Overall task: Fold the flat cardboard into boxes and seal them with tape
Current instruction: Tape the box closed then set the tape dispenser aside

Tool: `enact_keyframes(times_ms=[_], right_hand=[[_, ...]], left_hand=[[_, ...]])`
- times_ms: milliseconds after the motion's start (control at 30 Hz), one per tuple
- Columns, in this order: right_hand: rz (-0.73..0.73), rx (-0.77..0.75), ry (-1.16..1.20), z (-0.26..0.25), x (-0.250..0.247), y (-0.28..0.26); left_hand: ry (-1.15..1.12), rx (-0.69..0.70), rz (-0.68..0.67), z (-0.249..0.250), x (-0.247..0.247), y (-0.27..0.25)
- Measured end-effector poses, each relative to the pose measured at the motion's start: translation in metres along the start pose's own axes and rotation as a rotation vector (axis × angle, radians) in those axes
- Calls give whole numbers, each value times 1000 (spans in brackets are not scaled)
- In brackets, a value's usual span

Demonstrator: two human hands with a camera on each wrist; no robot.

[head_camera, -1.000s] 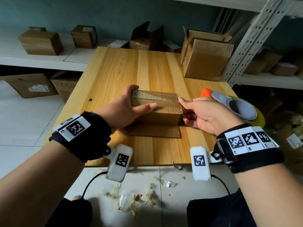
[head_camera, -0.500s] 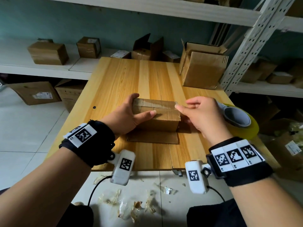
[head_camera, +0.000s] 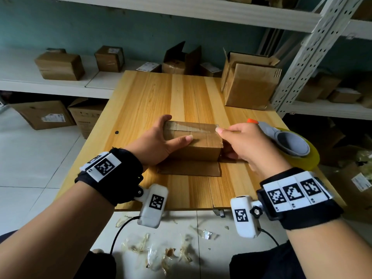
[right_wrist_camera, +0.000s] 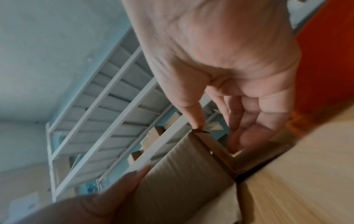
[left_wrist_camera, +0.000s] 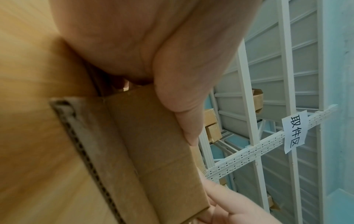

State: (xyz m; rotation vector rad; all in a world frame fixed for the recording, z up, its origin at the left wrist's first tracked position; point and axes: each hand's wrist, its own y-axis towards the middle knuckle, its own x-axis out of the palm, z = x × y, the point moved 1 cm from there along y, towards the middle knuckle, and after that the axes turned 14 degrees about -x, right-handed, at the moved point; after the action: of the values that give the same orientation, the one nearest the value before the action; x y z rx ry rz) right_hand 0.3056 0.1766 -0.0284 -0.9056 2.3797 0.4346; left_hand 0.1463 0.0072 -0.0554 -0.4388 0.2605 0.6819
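A small brown cardboard box (head_camera: 201, 146) stands mid-table, with a strip of clear tape (head_camera: 193, 127) along its top. One flap (head_camera: 189, 168) lies flat on the wood in front of it. My left hand (head_camera: 157, 143) grips the box's left end, thumb on the near face and fingers over the far side. My right hand (head_camera: 247, 146) is at the right end: the thumb tip (right_wrist_camera: 199, 125) presses the top right corner, and the loosely bent fingers (right_wrist_camera: 247, 136) touch the end face. The left wrist view shows the box (left_wrist_camera: 153, 144) under my left thumb (left_wrist_camera: 182, 98).
A grey tape dispenser (head_camera: 291, 146) with an orange tip and a yellowish roll lies just right of my right hand. A larger open carton (head_camera: 249, 85) stands at the table's (head_camera: 171, 93) back right corner. White shelving (head_camera: 302, 53) holds more boxes. Tape scraps litter the floor (head_camera: 161, 252).
My right hand has risen a little at the box's right end, its tip staying on the top right corner. The left hand keeps its hold. The head view has tilted upward.
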Motion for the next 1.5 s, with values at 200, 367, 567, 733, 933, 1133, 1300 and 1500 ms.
enact_keyframes(times_ms=[200, 367, 567, 733, 933, 1133, 1300, 1500], right_hand=[[-41, 185, 410, 8, -6, 3], [-77, 285, 553, 9, -5, 6], [-106, 216, 492, 8, -11, 6], [-39, 51, 383, -3, -19, 4], [-13, -120, 455, -40, -27, 1], [-49, -301, 448, -76, -15, -7], [66, -357, 172, -70, -23, -2], [30, -171, 52, -39, -33, 11]], left_hand=[[-11, -17, -29, 3, -1, -4], [-82, -63, -46, 3, -1, -3], [-61, -105, -48, 5, -1, -3], [-65, -120, -60, 6, -1, -4], [-69, -128, -60, 7, 0, -4], [-95, -156, -70, 8, 1, -6], [-82, -155, -66, 7, 0, -5], [-90, -151, -74, 7, -1, -5]])
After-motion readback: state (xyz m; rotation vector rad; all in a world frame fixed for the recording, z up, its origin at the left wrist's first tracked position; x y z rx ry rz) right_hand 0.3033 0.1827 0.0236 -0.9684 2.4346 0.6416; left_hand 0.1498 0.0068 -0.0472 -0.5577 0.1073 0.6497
